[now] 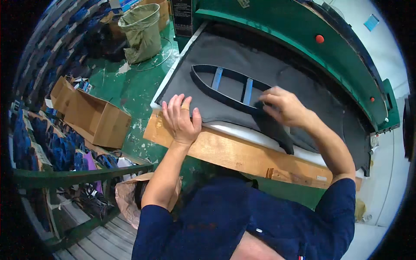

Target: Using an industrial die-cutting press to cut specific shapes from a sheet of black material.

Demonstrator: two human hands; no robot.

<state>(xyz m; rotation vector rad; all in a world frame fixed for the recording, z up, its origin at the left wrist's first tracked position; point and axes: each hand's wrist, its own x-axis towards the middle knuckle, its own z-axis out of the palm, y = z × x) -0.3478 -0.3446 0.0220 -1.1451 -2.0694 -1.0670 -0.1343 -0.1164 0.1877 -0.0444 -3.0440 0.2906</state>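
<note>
A long, boat-shaped cutting die (229, 101) with a dark rim and two blue cross braces lies on a dark grey sheet (255, 54). My right hand (284, 106) is at the die's right end, its fingers curled around the rim there; the fingertips are partly hidden. On the near left edge of the sheet rests my left hand (182, 119), palm down with fingers stretched out and nothing held. A curved, narrow strip of the sheet (279, 134) hangs toward the near edge below my right hand, with a white layer (229, 128) showing beside it.
A wooden board (225, 149) runs along the table's near edge. Behind the sheet stands a green machine beam (277, 21) with a red button (320, 39). To the left are an open cardboard box (95, 117), a lined bin (141, 32) and stacks of dark blue pieces (47, 52).
</note>
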